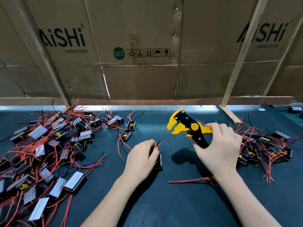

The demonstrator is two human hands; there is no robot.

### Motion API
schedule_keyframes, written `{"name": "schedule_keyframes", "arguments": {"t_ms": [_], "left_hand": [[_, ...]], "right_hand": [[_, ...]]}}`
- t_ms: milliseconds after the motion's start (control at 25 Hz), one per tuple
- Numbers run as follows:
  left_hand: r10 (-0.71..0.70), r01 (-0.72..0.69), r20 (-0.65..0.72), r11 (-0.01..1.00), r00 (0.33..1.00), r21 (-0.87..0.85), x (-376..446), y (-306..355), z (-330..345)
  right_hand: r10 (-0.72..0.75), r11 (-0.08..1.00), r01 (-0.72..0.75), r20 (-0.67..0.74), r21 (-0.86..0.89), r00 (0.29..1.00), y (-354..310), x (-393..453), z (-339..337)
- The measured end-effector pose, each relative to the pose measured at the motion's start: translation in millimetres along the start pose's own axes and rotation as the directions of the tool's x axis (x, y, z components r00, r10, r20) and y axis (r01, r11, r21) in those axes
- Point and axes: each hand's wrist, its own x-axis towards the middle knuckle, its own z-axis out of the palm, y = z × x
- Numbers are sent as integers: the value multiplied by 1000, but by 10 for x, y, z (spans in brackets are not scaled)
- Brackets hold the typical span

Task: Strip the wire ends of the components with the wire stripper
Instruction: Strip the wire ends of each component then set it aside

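Observation:
My right hand (219, 149) grips the handles of a yellow and black wire stripper (186, 126), held above the mat with its jaws pointing left. My left hand (142, 157) holds a small black component (158, 162) against the dark green mat (164, 202). Its fingers pinch the component's red and black wire ends (159, 143), which stick up toward the stripper. The jaws are apart from the wire ends, a short way up and to the right of them.
A big heap of black components with red wires (49, 149) fills the left of the mat. A smaller heap (265, 148) lies at the right. One component with a long red wire (190, 180) lies under my right forearm. Cardboard panels (139, 63) wall off the back.

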Motion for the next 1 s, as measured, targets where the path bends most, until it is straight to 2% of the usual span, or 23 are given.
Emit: {"name": "schedule_keyframes", "arguments": {"t_ms": [120,160,280,400,520,760,1000], "left_hand": [[-28,29,15,996,999,-84,9,-34,3],[-41,43,20,992,999,-116,13,-46,5],[-95,96,14,983,995,-156,24,-50,6],[-148,142,-25,978,989,-155,32,-47,9],[-153,144,-38,974,988,-173,41,-80,17],[17,-15,15,991,1000,-131,-10,-27,62],[39,-35,40,995,998,-97,-4,16,27]], "right_hand": [[-61,958,59,-3,282,998,-63,20,-45],[-111,948,101,16,302,994,-95,-1,-45],[-183,979,172,104,109,978,-151,-76,19],[-80,989,104,215,-101,973,-98,-98,77],[4,973,54,248,-224,969,-33,-99,84],[-79,966,139,264,-220,961,-68,-109,96],[-104,968,157,258,-194,961,-104,-111,91]]}}
